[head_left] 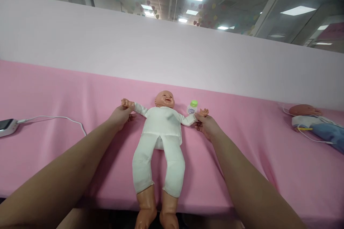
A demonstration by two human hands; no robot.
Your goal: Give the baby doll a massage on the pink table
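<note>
Two grips: left hand (120, 116) and right hand (205, 126) each pinch a wrist of the doll (162, 125); bottle (192, 107) label unreadable.

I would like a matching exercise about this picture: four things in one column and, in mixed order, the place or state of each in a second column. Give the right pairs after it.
Column A
1. doll in white
2. small bottle
3. second doll
4. white device

Column B
a. far left on the pink cloth, with a cable
b. green cap, just beyond the right hand
c. far right, in blue trousers
d. on its back in the middle, one arm in the left hand, the other in the right hand

Pairs: 1-d, 2-b, 3-c, 4-a
</note>
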